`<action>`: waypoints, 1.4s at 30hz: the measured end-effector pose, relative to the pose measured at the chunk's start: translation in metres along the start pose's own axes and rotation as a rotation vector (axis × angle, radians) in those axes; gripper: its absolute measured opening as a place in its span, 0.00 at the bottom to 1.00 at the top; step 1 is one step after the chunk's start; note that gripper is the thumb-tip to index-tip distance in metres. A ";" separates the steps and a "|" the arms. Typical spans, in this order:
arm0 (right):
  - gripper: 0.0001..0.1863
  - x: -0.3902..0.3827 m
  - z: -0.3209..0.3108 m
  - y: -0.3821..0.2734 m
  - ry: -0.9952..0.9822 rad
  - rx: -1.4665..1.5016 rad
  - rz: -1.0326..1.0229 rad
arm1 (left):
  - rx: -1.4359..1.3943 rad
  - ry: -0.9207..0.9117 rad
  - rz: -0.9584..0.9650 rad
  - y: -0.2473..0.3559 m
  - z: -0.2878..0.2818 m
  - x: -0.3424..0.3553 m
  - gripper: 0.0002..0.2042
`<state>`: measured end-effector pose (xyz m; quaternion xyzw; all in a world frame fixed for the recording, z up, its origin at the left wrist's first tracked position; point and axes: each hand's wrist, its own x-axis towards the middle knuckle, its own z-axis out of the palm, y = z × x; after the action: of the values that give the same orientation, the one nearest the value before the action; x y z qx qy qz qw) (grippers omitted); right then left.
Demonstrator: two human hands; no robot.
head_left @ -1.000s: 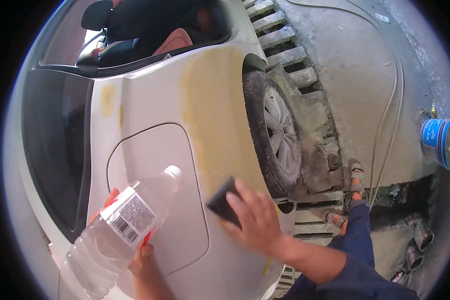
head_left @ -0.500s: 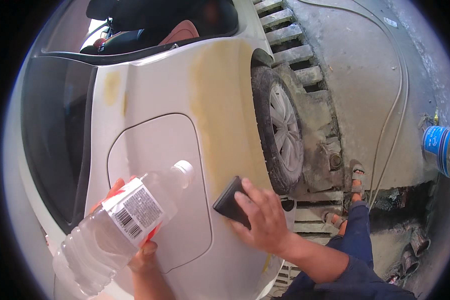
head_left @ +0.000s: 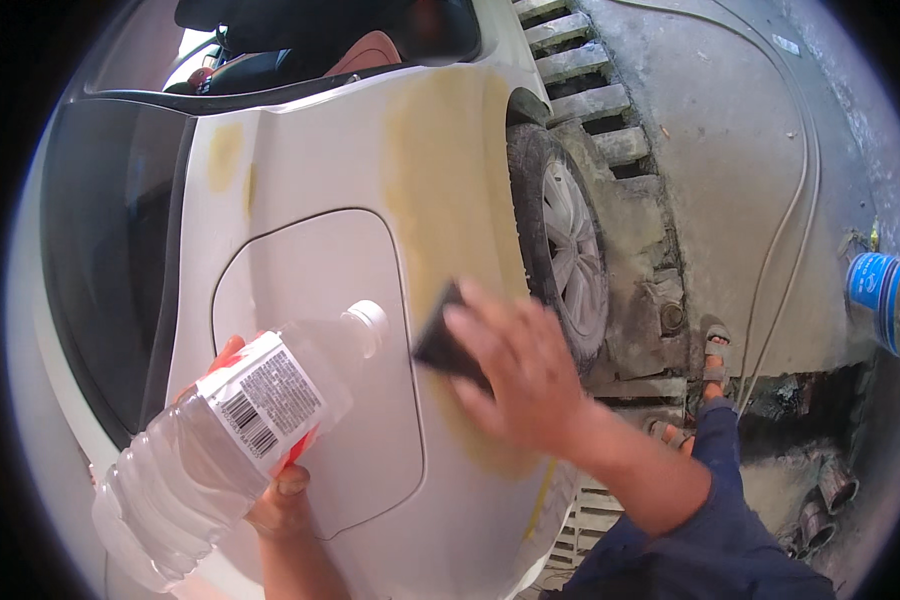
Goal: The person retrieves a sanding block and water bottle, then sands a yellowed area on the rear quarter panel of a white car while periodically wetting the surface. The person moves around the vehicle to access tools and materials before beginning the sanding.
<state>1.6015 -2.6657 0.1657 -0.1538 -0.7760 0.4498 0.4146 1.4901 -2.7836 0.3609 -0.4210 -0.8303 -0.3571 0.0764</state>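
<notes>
My left hand (head_left: 278, 490) is closed around a large clear plastic bottle (head_left: 255, 415) with a white and red label. The bottle lies tilted in front of a white car's fuel flap (head_left: 310, 260), its white cap toward the upper right. In my right hand (head_left: 520, 375) is a dark, flat sanding block (head_left: 445, 345), blurred by motion. The fingers press it against the car's rear panel, at the edge of a yellowish filler patch (head_left: 440, 190). The hand hides the lower part of the patch. Whether liquid is in the bottle is hard to tell.
The rear wheel (head_left: 570, 250) sits just right of the patch. Beyond it runs a slatted concrete drain grate (head_left: 590, 105). A hose (head_left: 805, 170) crosses the floor at right, near a blue tin (head_left: 882, 300). A sandalled foot (head_left: 715, 350) stands below, and metal cylinders (head_left: 825, 500) lie lower right.
My right hand and the sanding block have moved upward along the filler patch, uncovering more of its lower end. The bottle has shifted slightly to the left in my left hand.
</notes>
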 end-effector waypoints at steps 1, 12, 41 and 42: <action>0.37 0.020 0.004 0.012 0.026 -0.010 -0.003 | -0.022 0.002 0.000 -0.001 0.001 -0.001 0.52; 0.38 0.010 -0.004 0.007 -0.033 -0.010 -0.058 | -0.081 -0.009 -0.043 0.006 0.003 0.000 0.52; 0.31 0.065 0.023 0.041 0.234 0.009 0.158 | -0.081 -0.023 -0.034 0.002 0.002 -0.002 0.53; 0.31 0.059 0.018 0.040 0.236 -0.013 0.174 | -0.089 -0.006 -0.043 0.004 0.006 -0.002 0.52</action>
<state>1.5460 -2.6179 0.1581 -0.2750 -0.7086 0.4579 0.4611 1.4953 -2.7793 0.3576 -0.4071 -0.8228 -0.3936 0.0473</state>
